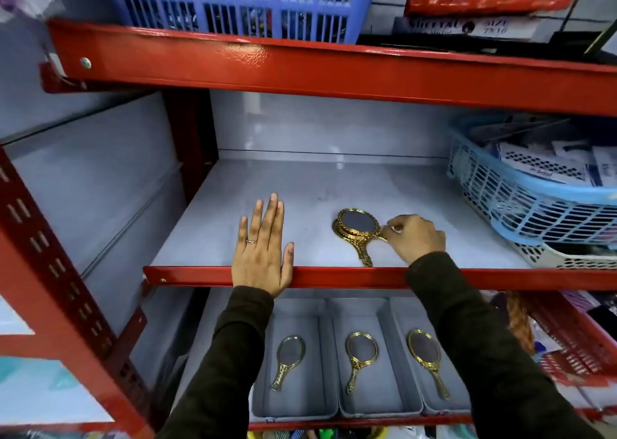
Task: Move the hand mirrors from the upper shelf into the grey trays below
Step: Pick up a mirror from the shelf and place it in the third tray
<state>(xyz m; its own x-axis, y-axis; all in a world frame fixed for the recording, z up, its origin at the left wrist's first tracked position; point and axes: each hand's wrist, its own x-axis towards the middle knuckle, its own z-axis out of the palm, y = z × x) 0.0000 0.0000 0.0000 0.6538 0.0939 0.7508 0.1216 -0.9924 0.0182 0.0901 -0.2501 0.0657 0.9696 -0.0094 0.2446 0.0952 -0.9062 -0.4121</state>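
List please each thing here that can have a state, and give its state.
Left hand: open, flat on the shelf.
Right hand: fingers pinching the top mirror of the stack.
Stack: lying on the shelf, glass up, handles toward the front edge.
Left tray: holds one mirror.
Middle tray: holds one mirror.
Right tray: holds one mirror.

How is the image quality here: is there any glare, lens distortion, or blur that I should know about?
In the head view: a bright glare patch sits on the red beam above; wide-angle distortion bows the shelf edge and uprights; the small print on the packets at top right is soft; the mirror stack under the right hand is reasonably sharp, its glass dark.
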